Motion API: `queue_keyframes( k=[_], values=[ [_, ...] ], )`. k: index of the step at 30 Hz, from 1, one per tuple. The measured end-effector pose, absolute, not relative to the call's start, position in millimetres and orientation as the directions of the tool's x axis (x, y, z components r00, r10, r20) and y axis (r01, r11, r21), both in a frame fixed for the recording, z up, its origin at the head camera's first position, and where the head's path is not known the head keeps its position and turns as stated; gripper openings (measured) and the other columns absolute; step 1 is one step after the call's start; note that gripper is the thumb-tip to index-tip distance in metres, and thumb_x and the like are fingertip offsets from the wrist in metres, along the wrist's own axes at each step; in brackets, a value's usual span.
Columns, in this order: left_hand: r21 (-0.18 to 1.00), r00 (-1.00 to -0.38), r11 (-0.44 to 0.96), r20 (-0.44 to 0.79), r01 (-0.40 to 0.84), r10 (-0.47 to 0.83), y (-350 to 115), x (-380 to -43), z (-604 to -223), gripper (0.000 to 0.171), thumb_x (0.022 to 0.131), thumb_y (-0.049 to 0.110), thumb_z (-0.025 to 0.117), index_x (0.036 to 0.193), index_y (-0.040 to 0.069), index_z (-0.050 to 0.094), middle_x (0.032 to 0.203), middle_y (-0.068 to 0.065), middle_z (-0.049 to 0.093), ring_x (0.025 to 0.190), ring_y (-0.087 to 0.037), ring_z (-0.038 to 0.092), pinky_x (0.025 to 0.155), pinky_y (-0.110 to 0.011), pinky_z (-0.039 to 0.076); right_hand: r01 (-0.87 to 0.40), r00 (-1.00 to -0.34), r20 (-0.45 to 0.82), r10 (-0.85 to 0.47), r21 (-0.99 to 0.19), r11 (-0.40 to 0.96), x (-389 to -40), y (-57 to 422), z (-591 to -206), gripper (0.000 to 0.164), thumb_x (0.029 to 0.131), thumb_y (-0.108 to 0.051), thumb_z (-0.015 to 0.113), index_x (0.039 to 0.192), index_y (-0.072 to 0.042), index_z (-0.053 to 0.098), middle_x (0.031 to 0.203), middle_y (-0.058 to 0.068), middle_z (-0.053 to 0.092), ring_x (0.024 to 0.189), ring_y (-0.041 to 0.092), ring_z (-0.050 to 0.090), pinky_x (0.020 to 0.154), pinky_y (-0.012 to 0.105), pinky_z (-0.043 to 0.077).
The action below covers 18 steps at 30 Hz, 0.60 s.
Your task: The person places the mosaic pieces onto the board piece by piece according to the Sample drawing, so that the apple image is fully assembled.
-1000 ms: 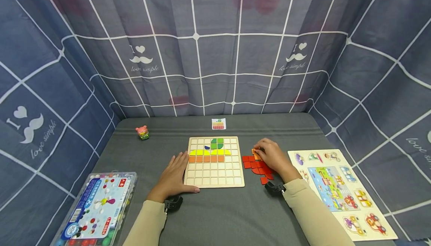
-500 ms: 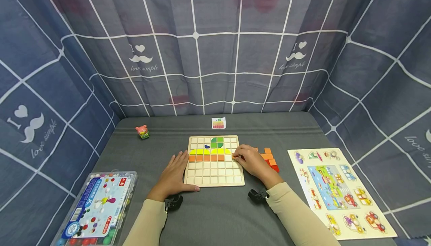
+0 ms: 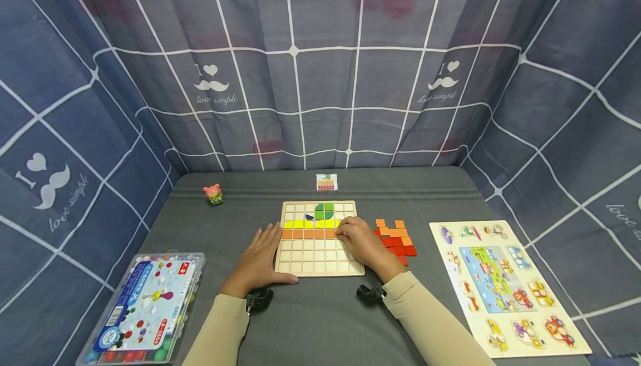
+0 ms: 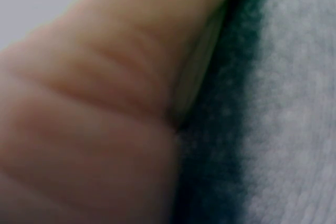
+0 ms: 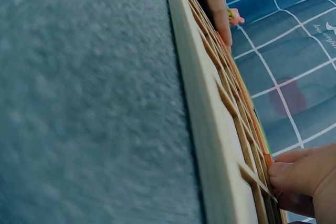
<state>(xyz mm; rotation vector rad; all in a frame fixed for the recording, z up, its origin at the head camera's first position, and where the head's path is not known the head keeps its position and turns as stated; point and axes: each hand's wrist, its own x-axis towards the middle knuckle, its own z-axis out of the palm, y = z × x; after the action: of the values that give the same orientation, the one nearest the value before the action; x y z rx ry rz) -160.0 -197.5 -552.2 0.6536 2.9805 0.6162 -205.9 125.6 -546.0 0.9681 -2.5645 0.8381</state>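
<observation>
A wooden grid board [image 3: 320, 260] lies mid-table, holding green tiles, a dark blue piece, a yellow row and an orange row [image 3: 307, 234]. My left hand [image 3: 257, 260] rests along the board's left edge, fingers straight and thumb at the near-left corner. In the left wrist view, blurred skin of the left hand [image 4: 89, 114] fills much of the picture. At the right end of the orange row, my right hand [image 3: 363, 242] pinches an orange square tile [image 5: 269, 160] between thumb and finger. The head view hides that tile behind the fingers.
Loose orange and red tiles [image 3: 398, 238] lie right of the board. Behind it sits a small pattern card [image 3: 327, 182]. A pink figurine [image 3: 213, 193] stands at back left, a clear plastic box [image 3: 145, 305] at front left, and a picture puzzle board [image 3: 501, 282] at right.
My right hand has moved left from the loose tiles to the board, bringing an orange tile to the orange row. The left hand has stayed at the board's edge.
</observation>
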Motion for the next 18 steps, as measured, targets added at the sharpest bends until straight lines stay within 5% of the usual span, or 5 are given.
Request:
queue_keyframes(
  k=[18],
  values=[
    [0.379,-0.912,0.838,0.048,0.393,0.407,-196.2,-159.9,-550.2,0.151,0.062,0.089,0.078,0.166,-0.004,0.020,0.171,-0.019,0.019,0.159,-0.034,0.011,0.127,-0.050,0.004,-0.624,-0.779,0.452,-0.434,-0.493,0.606,-200.0,130.6,-548.4,0.009,0.094,0.001,0.079,0.097,-0.007,0.081,0.106,0.005,0.071,0.100,0.025,0.066,0.086,0.040,0.059]
  ],
)
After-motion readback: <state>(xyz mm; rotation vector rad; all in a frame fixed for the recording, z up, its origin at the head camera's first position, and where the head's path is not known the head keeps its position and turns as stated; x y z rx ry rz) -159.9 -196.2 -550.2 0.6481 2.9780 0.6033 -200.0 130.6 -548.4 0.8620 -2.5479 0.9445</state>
